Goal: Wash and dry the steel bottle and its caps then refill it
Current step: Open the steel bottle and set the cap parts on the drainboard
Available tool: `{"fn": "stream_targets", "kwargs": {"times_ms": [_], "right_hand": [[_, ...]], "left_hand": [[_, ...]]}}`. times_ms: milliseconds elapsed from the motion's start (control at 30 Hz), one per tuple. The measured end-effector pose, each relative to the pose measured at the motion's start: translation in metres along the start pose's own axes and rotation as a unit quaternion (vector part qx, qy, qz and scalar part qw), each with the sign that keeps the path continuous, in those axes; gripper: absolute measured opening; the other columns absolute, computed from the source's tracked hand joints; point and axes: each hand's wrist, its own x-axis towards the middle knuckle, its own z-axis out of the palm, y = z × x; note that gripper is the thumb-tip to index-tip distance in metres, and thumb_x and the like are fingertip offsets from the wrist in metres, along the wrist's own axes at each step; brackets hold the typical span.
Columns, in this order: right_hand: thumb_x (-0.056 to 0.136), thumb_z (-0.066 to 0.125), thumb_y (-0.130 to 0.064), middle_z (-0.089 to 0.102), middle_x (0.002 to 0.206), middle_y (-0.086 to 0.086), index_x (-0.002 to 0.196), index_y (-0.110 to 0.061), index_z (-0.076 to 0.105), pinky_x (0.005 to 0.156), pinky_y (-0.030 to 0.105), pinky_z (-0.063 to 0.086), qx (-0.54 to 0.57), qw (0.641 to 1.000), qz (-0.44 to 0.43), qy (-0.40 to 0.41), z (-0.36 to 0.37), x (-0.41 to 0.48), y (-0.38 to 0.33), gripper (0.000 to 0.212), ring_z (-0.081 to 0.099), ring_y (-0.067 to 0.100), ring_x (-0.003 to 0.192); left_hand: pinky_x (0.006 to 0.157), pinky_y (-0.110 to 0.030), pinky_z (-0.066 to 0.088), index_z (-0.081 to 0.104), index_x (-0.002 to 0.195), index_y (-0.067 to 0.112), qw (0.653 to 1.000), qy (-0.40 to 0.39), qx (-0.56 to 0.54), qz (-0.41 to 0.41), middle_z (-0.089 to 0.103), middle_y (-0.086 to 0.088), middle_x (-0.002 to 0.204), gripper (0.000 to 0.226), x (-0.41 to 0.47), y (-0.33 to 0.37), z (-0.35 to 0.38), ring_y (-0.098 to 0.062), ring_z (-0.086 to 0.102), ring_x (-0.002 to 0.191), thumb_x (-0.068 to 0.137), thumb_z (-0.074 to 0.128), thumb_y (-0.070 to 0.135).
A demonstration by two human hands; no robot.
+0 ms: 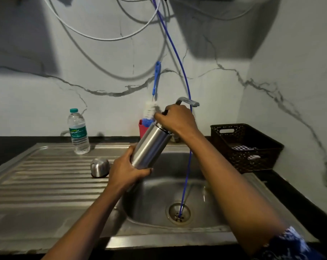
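Currently, left to right:
Tabletop (12, 145): dark surface carrying a steel sink unit against a marbled wall.
Draining board (46, 177): ribbed steel, left part of the sink unit.
Plastic water bottle (78, 132): upright at the far edge of the draining board, green cap on, green label.
Steel cap (100, 167): dome-shaped, resting on the draining board just left of the left hand, apart from the bottle.
Left hand (126, 170): fingers wrapped closed around the lower end of the steel bottle.
Steel bottle (149, 147): held in the air over the left edge of the sink basin, tilted with its mouth end up and to the far right.
Bottle brush (155, 85): blue handle, white bristles, standing in a red holder (143, 129) at the far edge behind the bottle.
Right hand (175, 119): closed over the mouth end of the steel bottle, gripping a dark part there; what that part is cannot be told.
Tap (188, 101): grey spout just behind the right hand.
Sink basin (159, 196): steel, with the drain (179, 212) near right.
Blue hose (185, 87): hangs from above, its end at the drain.
Dark basket (245, 147): on the tabletop at far right, holding checked cloth.
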Motion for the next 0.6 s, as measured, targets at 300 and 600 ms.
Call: {"fn": "stream_targets", "kwargs": {"times_ms": [300,600], "right_hand": [[0.087,0.061,-0.037,0.06,0.107,-0.004,0.105,-0.022,0.06,0.086,0.031,0.051,0.245,0.931,-0.171,-0.208,-0.013,0.001,0.054,0.024,0.058,0.014,0.102],[0.079,0.024,-0.082,0.053,0.067,-0.001,0.066,-0.02,0.049,0.067,0.03,0.039,-0.102,0.991,-0.021,-0.087,-0.005,0.001,0.029,0.068,0.055,0.017,0.068]], "left_hand": [[0.078,-0.028,0.052,0.051,0.109,0.04,0.99,-0.071,-0.112,-0.038,0.063,0.015,0.098,0.079,-0.007,-0.002,0.022,-0.004,0.062,0.088,0.035,0.076,0.056],[0.076,-0.033,0.054,0.05,0.124,0.029,0.999,-0.011,-0.03,-0.022,0.062,0.003,0.103,0.085,-0.008,-0.002,0.021,-0.017,0.062,0.088,0.047,0.078,0.052]]}}
